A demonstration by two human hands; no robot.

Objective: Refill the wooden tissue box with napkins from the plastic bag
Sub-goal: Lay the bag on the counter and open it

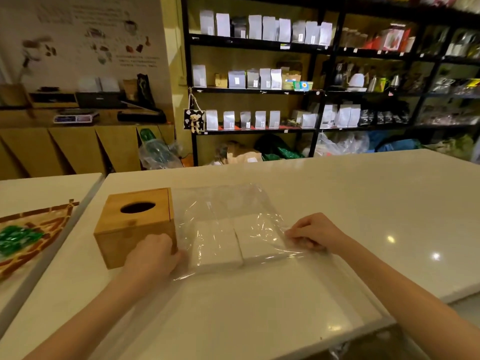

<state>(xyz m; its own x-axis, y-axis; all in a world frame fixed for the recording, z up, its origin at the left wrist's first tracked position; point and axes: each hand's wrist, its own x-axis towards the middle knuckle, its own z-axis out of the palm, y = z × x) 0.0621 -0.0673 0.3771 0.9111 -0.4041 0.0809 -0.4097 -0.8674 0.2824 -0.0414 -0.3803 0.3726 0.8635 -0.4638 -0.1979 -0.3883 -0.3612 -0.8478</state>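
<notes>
A wooden tissue box [124, 229] with an oval slot in its top stands on the white counter [337, 203], left of centre. Right beside it lies a clear plastic bag [220, 203] holding two white stacks of napkins [233, 242] side by side. My left hand [153, 253] rests at the box's near right corner and pinches the bag's left edge. My right hand [311, 233] pinches the bag's right edge with fingers closed on the plastic. Both hands sit at counter level.
A second white table [39, 188] at the left carries a patterned mat with a green item [18, 237]. Black shelves with white pouches [259, 79] fill the back wall. A wooden sideboard with a scale [75, 116] stands at the back left.
</notes>
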